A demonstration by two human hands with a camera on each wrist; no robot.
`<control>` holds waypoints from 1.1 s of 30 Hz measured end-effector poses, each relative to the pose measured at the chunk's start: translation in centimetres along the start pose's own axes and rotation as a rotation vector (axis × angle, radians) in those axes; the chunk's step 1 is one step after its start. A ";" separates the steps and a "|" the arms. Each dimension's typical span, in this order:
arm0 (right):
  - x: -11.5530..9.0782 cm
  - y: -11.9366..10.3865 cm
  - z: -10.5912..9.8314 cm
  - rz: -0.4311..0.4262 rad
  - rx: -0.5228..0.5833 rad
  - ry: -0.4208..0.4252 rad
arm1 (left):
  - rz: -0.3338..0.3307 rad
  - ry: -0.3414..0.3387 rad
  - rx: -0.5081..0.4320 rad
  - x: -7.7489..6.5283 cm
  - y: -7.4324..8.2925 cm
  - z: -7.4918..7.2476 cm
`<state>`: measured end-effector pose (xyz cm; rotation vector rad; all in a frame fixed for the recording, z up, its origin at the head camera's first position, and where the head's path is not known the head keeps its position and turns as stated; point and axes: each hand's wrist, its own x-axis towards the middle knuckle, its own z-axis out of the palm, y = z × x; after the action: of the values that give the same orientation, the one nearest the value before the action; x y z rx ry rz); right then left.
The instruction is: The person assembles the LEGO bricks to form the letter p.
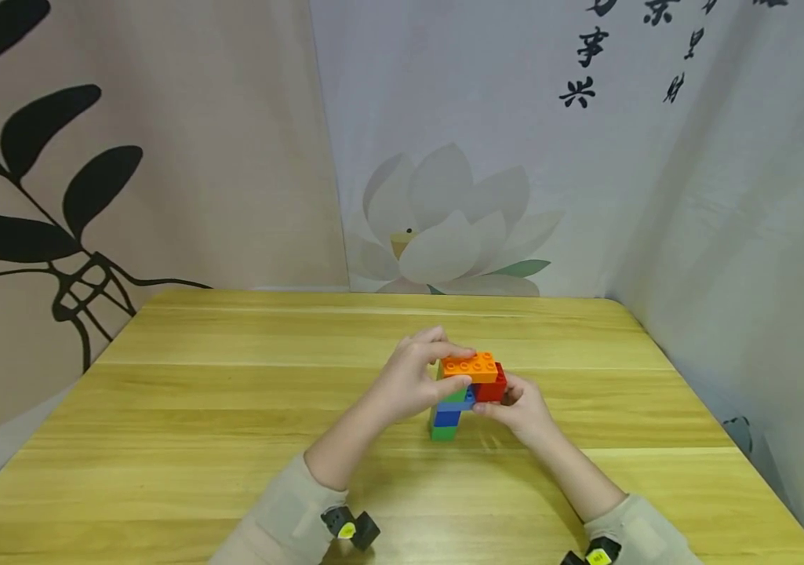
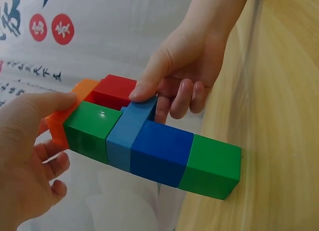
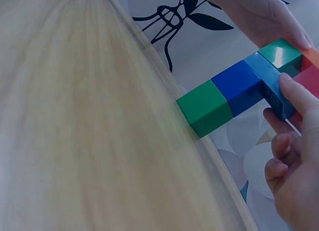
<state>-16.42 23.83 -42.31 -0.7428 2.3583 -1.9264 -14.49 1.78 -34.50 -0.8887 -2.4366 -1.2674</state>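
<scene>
A tower of toy building bricks stands on the table. From the bottom it has a green brick [image 2: 212,166], a dark blue brick [image 2: 162,153], a longer light blue brick [image 2: 119,141] jutting to the right, and another green brick [image 2: 92,128]. An orange brick [image 1: 470,366] caps it, spanning toward a red brick [image 1: 492,390] on the right. My left hand [image 1: 412,377] pinches the orange brick between thumb and fingers. With its thumb at the light blue brick beside the red one, my right hand [image 1: 525,410] grips the tower's right side; some of its fingers are hidden behind the bricks.
The wooden table [image 1: 232,408] extends around the tower on all sides. Behind it hangs a pale cloth backdrop [image 1: 232,141] with a printed lotus, dark leaves and characters. More cloth hangs along the right side.
</scene>
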 end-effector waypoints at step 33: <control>0.0 0.2 0.2 0.028 -0.008 0.011 | 0.093 0.110 -0.150 -2.6 -3.7 0.9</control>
<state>-16.43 23.70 -42.50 -0.6976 2.3711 -1.9165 -14.73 -0.15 -38.66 -0.9324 -2.2137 -1.4401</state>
